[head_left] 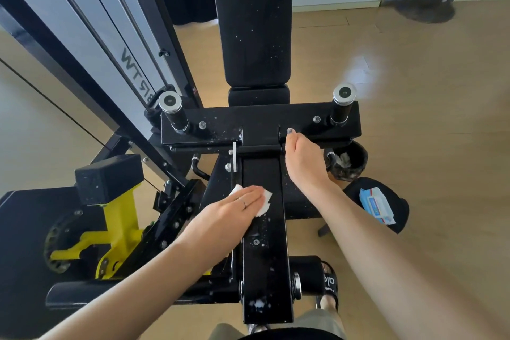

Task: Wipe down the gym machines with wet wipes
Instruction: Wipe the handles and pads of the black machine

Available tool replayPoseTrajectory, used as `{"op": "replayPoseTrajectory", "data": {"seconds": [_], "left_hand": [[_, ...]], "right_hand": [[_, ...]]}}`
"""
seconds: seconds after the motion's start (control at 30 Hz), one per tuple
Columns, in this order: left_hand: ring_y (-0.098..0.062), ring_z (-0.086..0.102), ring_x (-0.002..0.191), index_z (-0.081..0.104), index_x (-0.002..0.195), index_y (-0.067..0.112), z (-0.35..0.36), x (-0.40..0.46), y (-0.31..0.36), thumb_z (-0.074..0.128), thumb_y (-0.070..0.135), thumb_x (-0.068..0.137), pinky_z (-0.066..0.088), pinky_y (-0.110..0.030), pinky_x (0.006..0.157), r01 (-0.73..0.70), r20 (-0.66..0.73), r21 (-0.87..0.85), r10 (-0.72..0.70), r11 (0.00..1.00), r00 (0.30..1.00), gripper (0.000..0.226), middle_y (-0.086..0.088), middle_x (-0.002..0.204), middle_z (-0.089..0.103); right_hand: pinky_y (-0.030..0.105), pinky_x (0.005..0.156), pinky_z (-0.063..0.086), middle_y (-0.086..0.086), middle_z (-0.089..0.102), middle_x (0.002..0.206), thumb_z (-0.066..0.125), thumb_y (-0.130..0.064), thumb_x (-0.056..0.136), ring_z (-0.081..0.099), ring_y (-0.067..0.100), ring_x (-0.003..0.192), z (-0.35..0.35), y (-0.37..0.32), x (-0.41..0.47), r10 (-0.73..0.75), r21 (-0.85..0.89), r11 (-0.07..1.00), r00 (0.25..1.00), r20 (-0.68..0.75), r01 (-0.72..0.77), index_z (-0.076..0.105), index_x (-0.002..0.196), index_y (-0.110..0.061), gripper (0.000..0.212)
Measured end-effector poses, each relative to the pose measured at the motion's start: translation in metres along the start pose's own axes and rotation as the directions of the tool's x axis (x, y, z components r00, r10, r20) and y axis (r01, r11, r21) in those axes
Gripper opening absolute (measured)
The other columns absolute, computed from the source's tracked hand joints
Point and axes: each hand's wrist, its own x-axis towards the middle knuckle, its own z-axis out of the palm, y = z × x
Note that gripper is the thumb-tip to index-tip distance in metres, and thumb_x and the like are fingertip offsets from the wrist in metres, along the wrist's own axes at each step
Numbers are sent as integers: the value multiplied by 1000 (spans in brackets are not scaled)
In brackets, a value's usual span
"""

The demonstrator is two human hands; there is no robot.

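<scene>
My left hand (pixel 234 208) flat, fingers straight, pressing white wet wipe (pixel 264 200) onto black machine beam (pixel 263 243) | wipe under fingertips | right hand (pixel 300 159) relaxed, resting on crossbar (pixel 259 121), empty

"TW" on weight-stack cover (pixel 132 63), "alo" on sandal (pixel 329 281)

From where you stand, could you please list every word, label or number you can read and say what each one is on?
"TW", with further letters below it partly hidden by the handle: printed on the grey panel of the machine's weight tower.
"alo": white letters, cut off by the bar, on the strap of the black sandal.
Print on the blue and white wipes packet: too small and blurred to read.
</scene>
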Motion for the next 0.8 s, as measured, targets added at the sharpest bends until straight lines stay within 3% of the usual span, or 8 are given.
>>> {"op": "replayPoseTrajectory", "data": {"seconds": [0.07,0.17,0.23,0.37,0.5,0.67,0.73,0.8], "left_hand": [[-23,37,146,41,147,-3,1,21,9,53,-9,86,40,-35,115,-1,-62,-1,1,1000,998,63,-13,152,45],[-28,38,145,41,145,-8,-2,40,8,55,-6,87,36,-38,118,-6,-74,36,9,999,997,59,-18,151,46],[-28,49,138,55,134,-9,-8,24,4,67,-6,80,44,-40,111,-35,-32,35,37,999,999,55,-18,142,55],[-15,67,115,69,127,11,-17,-17,0,90,16,59,54,-25,91,63,62,-132,-55,989,997,71,-3,131,67],[-24,49,138,56,136,-3,-9,8,-3,67,-9,81,45,-37,112,-2,-28,-75,0,997,1000,56,-12,145,54],[-9,47,133,66,130,17,-13,-6,14,64,7,91,42,-25,111,-114,-25,-226,111,967,994,40,9,138,57],[-10,43,141,62,135,16,-15,-23,12,70,7,85,29,-27,119,-208,-6,-150,210,966,978,52,6,145,54],[-9,40,143,59,139,17,-12,-28,7,77,8,81,21,-28,119,-210,-9,-131,211,969,978,62,5,148,53]], "right_hand": [[35,65,46,2,59,71,24,-42,112,60,19,69,1,1,1,0,2,1000,1000,0,0,55,83,-13,51],[39,73,51,6,65,80,23,-45,111,64,23,78,0,3,2,9,-3,1000,1000,19,-9,58,90,-12,53],[40,74,51,6,64,79,22,-45,111,64,25,78,1,4,2,5,-12,1000,1000,24,-5,56,87,-12,53],[35,65,46,2,59,70,23,-41,112,62,22,71,2,2,1,4,-16,1000,1000,-14,-4,54,81,-13,52],[33,66,40,1,58,71,23,-41,112,61,23,73,1,0,1,14,-25,1000,1000,-15,-15,49,77,-15,51],[31,60,39,0,58,73,22,-41,112,57,16,67,0,-1,0,16,-40,999,1000,-7,-16,53,81,-13,52],[30,59,39,0,58,72,23,-40,112,57,14,65,1,-1,0,25,-35,999,1000,-12,-26,55,84,-11,52],[32,62,41,1,59,74,23,-40,112,59,18,69,0,0,1,27,-35,999,1000,6,-27,56,87,-10,52]]}}
